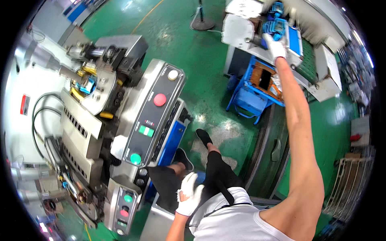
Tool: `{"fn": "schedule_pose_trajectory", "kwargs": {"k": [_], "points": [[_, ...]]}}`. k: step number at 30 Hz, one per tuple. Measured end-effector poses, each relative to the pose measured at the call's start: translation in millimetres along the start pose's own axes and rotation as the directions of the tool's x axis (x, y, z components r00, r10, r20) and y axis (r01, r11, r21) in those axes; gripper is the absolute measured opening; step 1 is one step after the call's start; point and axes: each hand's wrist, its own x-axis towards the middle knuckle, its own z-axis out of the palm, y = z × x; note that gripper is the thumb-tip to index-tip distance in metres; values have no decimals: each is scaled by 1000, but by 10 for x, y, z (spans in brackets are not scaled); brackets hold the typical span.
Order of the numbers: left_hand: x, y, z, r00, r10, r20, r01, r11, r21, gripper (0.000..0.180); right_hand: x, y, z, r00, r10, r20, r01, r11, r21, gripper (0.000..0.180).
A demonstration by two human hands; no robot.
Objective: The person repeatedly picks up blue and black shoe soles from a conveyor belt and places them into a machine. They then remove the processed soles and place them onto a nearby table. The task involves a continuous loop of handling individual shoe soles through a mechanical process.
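Note:
My right hand [276,49], in a white glove, stretches out to a bench at the upper right. Its fingertips reach a cluster of blue parts [275,28] there; whether they grip one is too small to make out. Close to my lap hovers my left hand [189,196], also white-gloved, fingers apart and nothing visible in it. On the left stands a metal machine with a slanted control panel [149,114] bearing coloured push buttons. A blue piece [87,85] sits in the machine's fixture, beside yellow parts.
Below the bench is a blue stool-like stand [250,100] with a brown tray [257,76] on top. An open cardboard box [326,76] is at the bench's right end. A black round base [203,25] with a pole stands on the green floor. A wire rack [349,184] is at far right.

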Motion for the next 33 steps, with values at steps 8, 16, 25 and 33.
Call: {"fn": "schedule_pose_trajectory", "kwargs": {"k": [8,16,25,33], "points": [[-954,-500,-346,899,-329,-289,316,944,-94,44,1491,997,-230,496,-753,433,696,643,319,75],[-3178,-1020,395,-21,-794,-607,621,466,-631,25,-2974,285,126,696,-318,644,435,900,-26,70],[-6270,-1495,1632,-323,-608,-726,938,-104,-330,26,-4850,190,388,-32,-584,811,902,332,275,85],[-8158,-1429,1004,-856,-502,-125,501,-741,-447,69,-4695,-459,608,27,-379,925,967,245,72,81]]}}
